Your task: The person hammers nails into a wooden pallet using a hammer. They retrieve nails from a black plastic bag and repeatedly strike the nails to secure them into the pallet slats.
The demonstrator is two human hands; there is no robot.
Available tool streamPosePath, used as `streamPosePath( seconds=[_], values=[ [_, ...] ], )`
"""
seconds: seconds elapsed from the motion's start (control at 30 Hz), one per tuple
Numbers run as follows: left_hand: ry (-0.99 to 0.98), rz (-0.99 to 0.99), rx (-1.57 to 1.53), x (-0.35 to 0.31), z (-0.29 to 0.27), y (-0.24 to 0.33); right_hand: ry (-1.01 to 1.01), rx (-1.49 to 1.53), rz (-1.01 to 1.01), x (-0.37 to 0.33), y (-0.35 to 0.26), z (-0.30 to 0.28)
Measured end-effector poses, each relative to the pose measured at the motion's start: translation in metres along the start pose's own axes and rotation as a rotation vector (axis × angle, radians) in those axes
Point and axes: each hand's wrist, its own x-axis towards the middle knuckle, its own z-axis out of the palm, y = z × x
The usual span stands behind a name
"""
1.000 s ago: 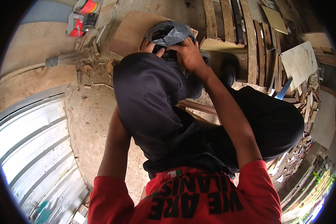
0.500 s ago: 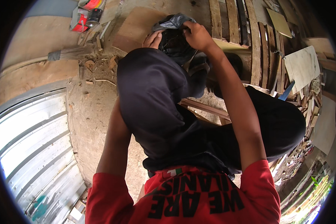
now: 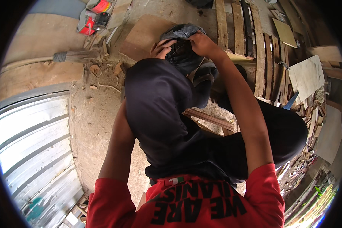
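Beyond my raised left knee is a black plastic bag with a loose, greyish rim. My right hand pinches the right side of that rim, fingers closed. On the bag's left side, my left hand grips near the rim with bent fingers; its wrist is hidden behind the knee. What the bag holds is too dark to make out. A dark sandal on my foot shows just below it.
A thin brown board lies on the ground behind the bag. Paint cans and a stick broom are at the left. Wooden pallets, a pale panel and scrap wood stand at the right. Corrugated metal sheeting lines the lower left.
The bag and both hands sit slightly lower and further right in view. My left hand has moved up toward the rim, showing more fingers. My right hand keeps its pinch.
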Motion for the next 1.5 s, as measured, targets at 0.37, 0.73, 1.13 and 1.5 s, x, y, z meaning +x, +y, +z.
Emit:
streamPosePath(
  seconds=[0.37, 0.73, 1.13, 1.5],
  values=[
    [-0.036, -0.019, 0.06, -0.007, 0.001, -0.004, -0.154, 0.191, 0.194, 0.008, -0.007, -0.012],
    [-0.02, 0.038, 0.088, -0.007, -0.002, -0.002, -0.179, 0.063, 0.102, -0.007, -0.013, -0.013],
    [0.046, 0.042, 0.105, -0.008, 0.003, -0.002, -0.176, -0.153, 0.164, -0.007, -0.035, -0.005],
    [-0.05, -0.31, 0.02, -0.003, 0.004, 0.005, -0.031, -0.239, 0.287, -0.013, -0.038, 0.008]
  ],
)
